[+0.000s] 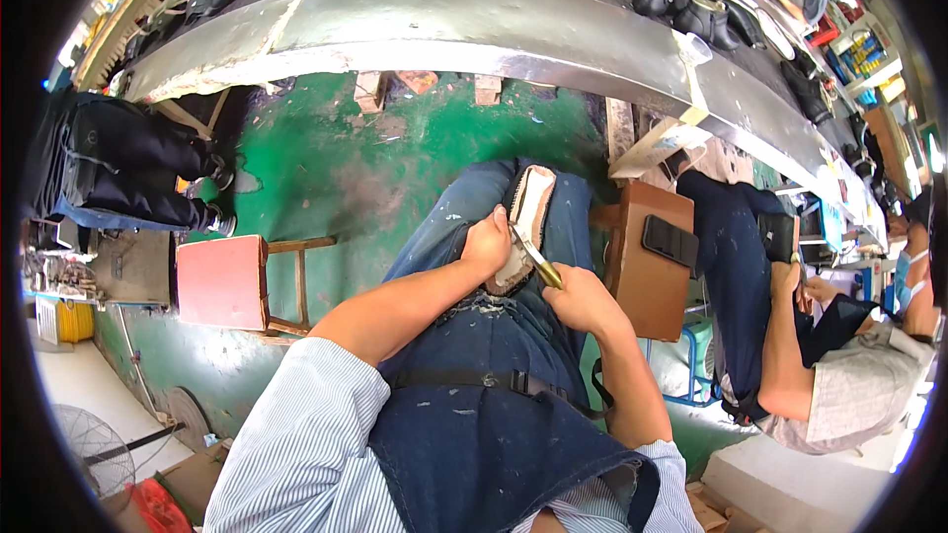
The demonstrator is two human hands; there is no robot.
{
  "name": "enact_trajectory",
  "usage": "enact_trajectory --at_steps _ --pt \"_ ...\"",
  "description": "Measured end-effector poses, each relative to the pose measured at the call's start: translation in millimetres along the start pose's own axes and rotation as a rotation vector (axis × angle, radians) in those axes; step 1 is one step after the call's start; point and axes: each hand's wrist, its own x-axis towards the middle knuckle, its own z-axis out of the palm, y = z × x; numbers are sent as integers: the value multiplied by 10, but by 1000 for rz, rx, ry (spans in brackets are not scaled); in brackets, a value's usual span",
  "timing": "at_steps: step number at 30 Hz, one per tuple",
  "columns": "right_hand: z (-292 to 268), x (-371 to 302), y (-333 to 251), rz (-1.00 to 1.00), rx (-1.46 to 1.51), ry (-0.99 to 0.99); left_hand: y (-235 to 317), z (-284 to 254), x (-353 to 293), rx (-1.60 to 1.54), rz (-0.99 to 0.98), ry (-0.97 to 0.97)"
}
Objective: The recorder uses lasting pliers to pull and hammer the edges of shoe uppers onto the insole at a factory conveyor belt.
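Observation:
A shoe (533, 199) lies along my lap with its pale, rough underside facing up and a brownish stitched-looking edge. My left hand (487, 240) grips its left side, thumb on top. In my right hand (583, 298) is a knife-like hand tool (539, 262) with a narrow metal shank and a yellowish handle. Its metal end slants up and left across the shoe, close to my left thumb. Whether the tip touches the shoe I cannot tell. Under the shoe, a dark blue apron (474, 434) covers my lap.
Ahead runs a long metal-edged bench (434, 30) with black shoes (681, 5) on it. A brown stool (650, 286) with a phone (670, 240) stands right, a pink-topped stool (222, 283) left. One co-worker sits at right; another person's legs (138, 163) show at left.

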Motion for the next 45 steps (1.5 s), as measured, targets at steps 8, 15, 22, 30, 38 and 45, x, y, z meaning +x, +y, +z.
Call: enact_trajectory --at_steps 8,15,22,30,38,45 --pt "-218 12 23 -88 -136 -23 -70 -98 -15 -9 -2 -18" --pt "-159 480 21 -226 -666 280 -10 -206 -97 -44 57 -148" --pt "156 562 499 -257 -107 525 -148 -195 -79 135 399 -146" --pt "-852 634 412 187 526 -442 122 -461 53 270 247 -394" --pt "-595 861 52 -130 -187 59 175 -559 59 251 240 -566" --pt "-554 639 32 -30 -126 -25 109 -725 -105 256 416 -651"
